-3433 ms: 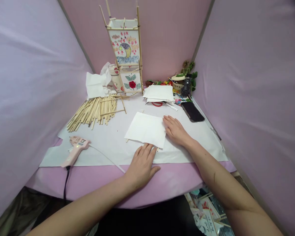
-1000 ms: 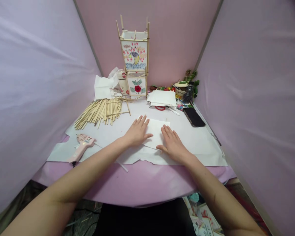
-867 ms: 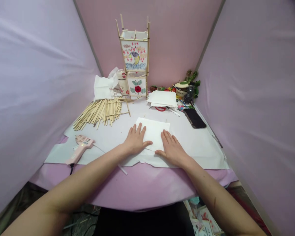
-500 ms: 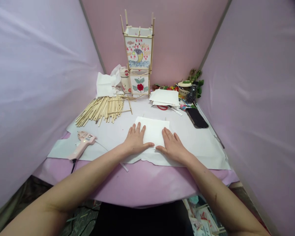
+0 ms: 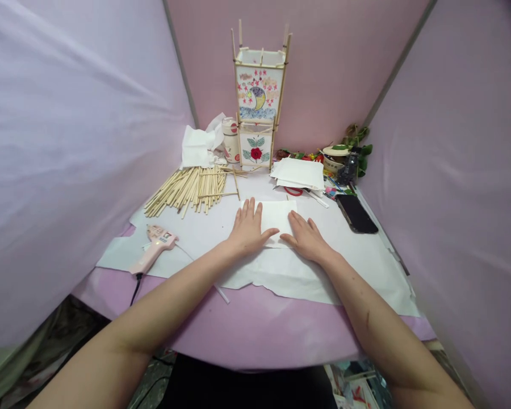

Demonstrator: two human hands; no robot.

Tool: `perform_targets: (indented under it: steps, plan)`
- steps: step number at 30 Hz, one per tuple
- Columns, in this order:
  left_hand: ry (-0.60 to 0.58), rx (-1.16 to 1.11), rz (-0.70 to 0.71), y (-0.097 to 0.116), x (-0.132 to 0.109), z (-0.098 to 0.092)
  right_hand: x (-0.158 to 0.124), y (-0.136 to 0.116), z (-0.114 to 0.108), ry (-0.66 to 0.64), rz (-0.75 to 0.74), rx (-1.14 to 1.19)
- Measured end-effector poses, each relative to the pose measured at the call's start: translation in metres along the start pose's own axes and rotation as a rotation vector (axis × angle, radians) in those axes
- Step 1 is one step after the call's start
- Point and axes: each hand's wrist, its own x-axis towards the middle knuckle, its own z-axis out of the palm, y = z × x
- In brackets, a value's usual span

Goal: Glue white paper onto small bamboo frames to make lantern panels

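A white sheet of paper [image 5: 276,218] lies flat on the white-covered table in front of me. My left hand [image 5: 247,228] rests flat across its left side, fingers stretched out and thumb pointing inward. On the right edge of the sheet lies my right hand [image 5: 305,234], also flat with its fingers spread. The two thumbs nearly meet near the sheet's lower edge. A thin stick end pokes out past the top edge; whatever lies beneath the paper is hidden.
A pink glue gun [image 5: 155,249] lies at left, below a pile of wooden sticks [image 5: 191,190]. Behind stands a stick-framed paper lantern [image 5: 259,94] with drawings. To the right are stacked white papers [image 5: 300,172], red-handled scissors [image 5: 293,191] and a black phone [image 5: 356,214].
Both hands have slid slightly away from me over the paper, still flat. The whole scene has shifted to the right as the camera turned.
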Motion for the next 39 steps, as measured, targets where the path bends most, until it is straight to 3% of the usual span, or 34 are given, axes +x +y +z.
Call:
perform_targets:
  steps: [6,16,19,21,23,25,28,32,34,39]
  plan:
    - [-0.144,0.016,-0.036,-0.014,0.011,0.009,0.001,0.000,-0.001,-0.041,0.006,0.001]
    - [-0.139,0.002,-0.046,-0.013,0.006,0.013,0.002,0.002,-0.001,-0.065,0.004,0.020]
    - [-0.159,-0.114,-0.047,-0.020,0.010,0.005,0.001,0.003,-0.006,0.013,0.019,0.056]
    - [-0.089,-0.244,-0.053,-0.030,0.006,-0.006,-0.003,-0.004,-0.014,0.150,0.024,0.049]
    - [0.109,-0.353,-0.069,-0.045,-0.005,-0.022,-0.010,-0.019,-0.023,0.265,-0.048,0.017]
    - [0.281,-0.423,-0.103,-0.061,-0.026,-0.038,-0.017,-0.039,-0.027,0.228,-0.217,-0.012]
    - [0.419,-0.412,-0.172,-0.087,-0.070,-0.058,-0.021,-0.067,-0.020,0.124,-0.380,-0.078]
    - [0.607,-0.319,-0.343,-0.123,-0.127,-0.069,-0.014,-0.085,0.001,0.135,-0.419,-0.158]
    - [0.633,-0.245,-0.440,-0.143,-0.146,-0.067,-0.011,-0.088,0.010,0.159,-0.416,-0.170]
    - [0.429,-0.186,-0.480,-0.180,-0.162,-0.049,-0.007,-0.090,0.018,0.285,-0.230,0.067]
